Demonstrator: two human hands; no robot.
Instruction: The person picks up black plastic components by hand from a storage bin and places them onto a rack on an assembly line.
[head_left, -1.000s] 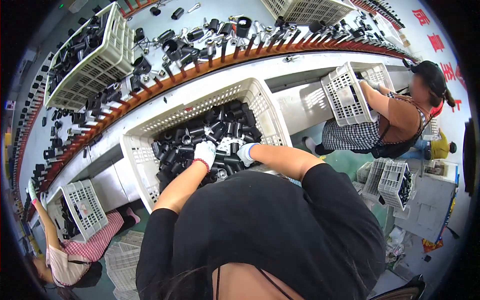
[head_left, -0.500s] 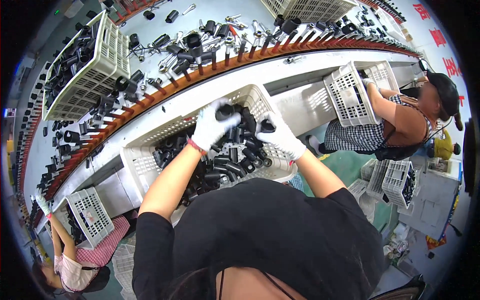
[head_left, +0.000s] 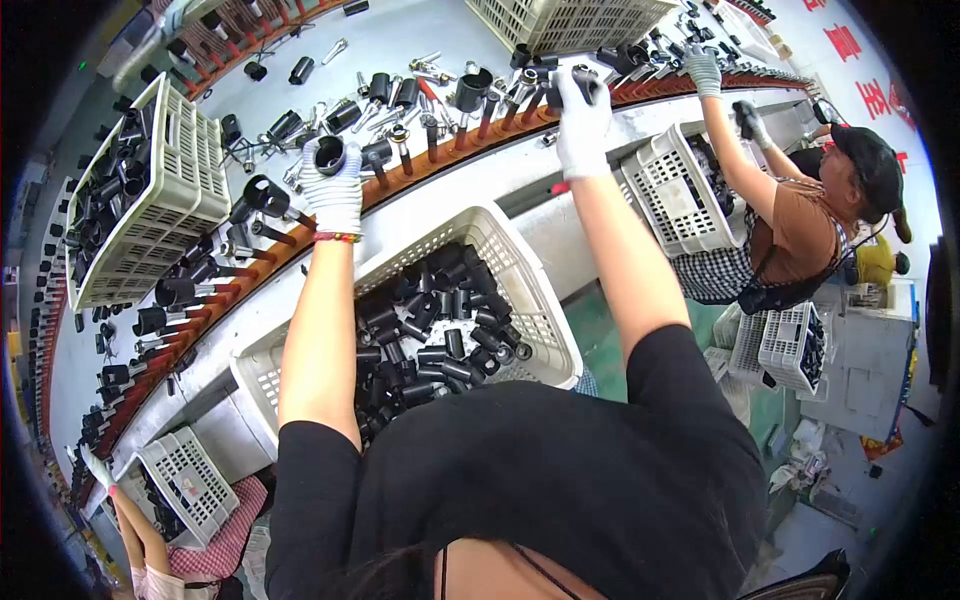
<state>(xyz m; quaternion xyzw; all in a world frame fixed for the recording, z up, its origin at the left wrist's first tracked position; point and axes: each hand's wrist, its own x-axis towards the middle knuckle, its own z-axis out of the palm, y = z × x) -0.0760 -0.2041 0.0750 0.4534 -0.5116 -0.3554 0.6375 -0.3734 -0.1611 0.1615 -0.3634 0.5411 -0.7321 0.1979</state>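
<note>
At the far left a white slotted crate [head_left: 150,200] full of black tubular parts sits on the pale work surface beyond the curved orange rail [head_left: 300,245], whose pegs carry black sleeves. Low at the left edge another person's gloved hand [head_left: 98,468] reaches toward the rail, beside a small white basket [head_left: 185,485].

The left hand [head_left: 335,185], in a white glove with a red band at the wrist, is raised over the rail with its fingers closed round a short black cylindrical sleeve [head_left: 329,155], open end facing up, just above the pegs. Loose metal pins and black sleeves lie scattered on the surface beyond it.

Near the body, between the two forearms, a large white basket [head_left: 520,270] holds a heap of black sleeves [head_left: 430,330].

The right hand [head_left: 582,125], also gloved white, is stretched farther out to the rail; its fingers curl round another black sleeve [head_left: 583,78] at the fingertips, right at the peg row.

To the right a co-worker in a brown top and black cap [head_left: 868,160] has one gloved hand [head_left: 704,68] up at the rail and the other [head_left: 750,122] lower, holding a dark part, over a white basket [head_left: 665,195]. Another basket [head_left: 790,345] stands behind that person.
</note>
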